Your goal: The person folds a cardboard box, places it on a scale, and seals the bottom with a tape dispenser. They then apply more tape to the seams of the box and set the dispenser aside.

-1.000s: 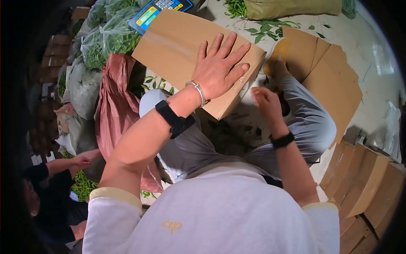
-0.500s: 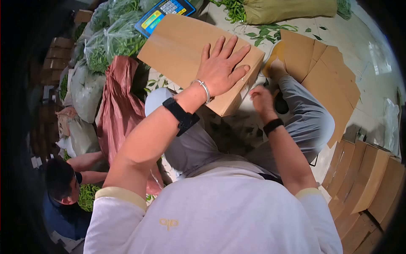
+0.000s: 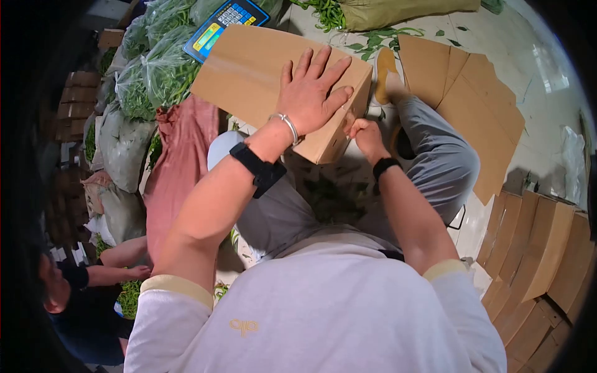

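Left hand [image 3: 308, 90]: laid flat on the top face of the cardboard box [image 3: 249, 68], near its right-hand end, fingers [image 3: 323, 59] spread apart and pressing down.

Right hand [image 3: 364, 133]: set against the side of the box just below the left hand, at the near right corner. Its fingers are bunched together; whether they are clamped on anything cannot be told.

Box: closed, tilted slightly, held above the person's knees. Its far end sits just beside a blue scale [image 3: 227, 22].

Surroundings: clear bags of greens [image 3: 155, 68] lie left of the box, with a red sack [image 3: 180, 155] below them. Flat cardboard sheets [image 3: 460, 87] lie on the floor [image 3: 547, 62] to the right, and folded cartons [image 3: 535, 248] are stacked toward the floor's right edge. A co-worker's hand [image 3: 137, 272] rests by loose greens at the lower left
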The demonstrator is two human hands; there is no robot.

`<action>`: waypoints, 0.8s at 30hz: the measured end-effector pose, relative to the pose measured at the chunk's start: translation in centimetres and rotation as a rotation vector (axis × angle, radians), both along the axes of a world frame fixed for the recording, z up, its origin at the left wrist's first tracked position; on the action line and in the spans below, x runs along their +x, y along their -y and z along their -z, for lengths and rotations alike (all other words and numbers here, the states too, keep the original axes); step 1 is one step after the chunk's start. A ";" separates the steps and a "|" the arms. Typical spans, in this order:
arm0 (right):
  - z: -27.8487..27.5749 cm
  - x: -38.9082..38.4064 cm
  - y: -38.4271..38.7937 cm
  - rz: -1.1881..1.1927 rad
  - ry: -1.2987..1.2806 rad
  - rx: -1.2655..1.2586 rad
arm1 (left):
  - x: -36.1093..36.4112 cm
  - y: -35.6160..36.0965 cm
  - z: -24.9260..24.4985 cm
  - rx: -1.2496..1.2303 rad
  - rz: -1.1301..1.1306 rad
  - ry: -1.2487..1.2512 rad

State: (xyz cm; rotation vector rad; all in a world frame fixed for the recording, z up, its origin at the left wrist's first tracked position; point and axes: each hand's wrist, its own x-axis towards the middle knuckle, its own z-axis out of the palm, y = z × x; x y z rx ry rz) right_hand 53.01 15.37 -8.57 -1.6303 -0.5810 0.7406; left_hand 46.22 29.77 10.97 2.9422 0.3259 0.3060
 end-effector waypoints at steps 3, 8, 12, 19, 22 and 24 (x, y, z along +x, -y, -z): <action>2.8 -0.3 0.2 -0.146 0.076 -0.496 | 0.2 -0.4 -0.3 0.029 0.003 0.019; -6.6 -1.2 1.2 0.319 -0.048 -0.048 | -0.3 -0.3 -0.4 0.011 0.007 0.003; -16.7 -4.3 0.8 0.363 -0.229 0.256 | 0.5 -0.2 -0.2 0.004 -0.006 -0.003; -14.8 -7.9 -0.7 0.117 -0.398 0.200 | -0.2 -0.7 -0.6 -0.100 -0.027 -0.026; -18.3 -7.5 0.5 0.158 -0.750 0.141 | -0.2 -0.6 -1.3 -0.155 -0.023 -0.013; -18.8 -7.1 0.6 0.146 -0.528 0.261 | -0.1 -0.8 -1.5 -0.342 -0.021 0.054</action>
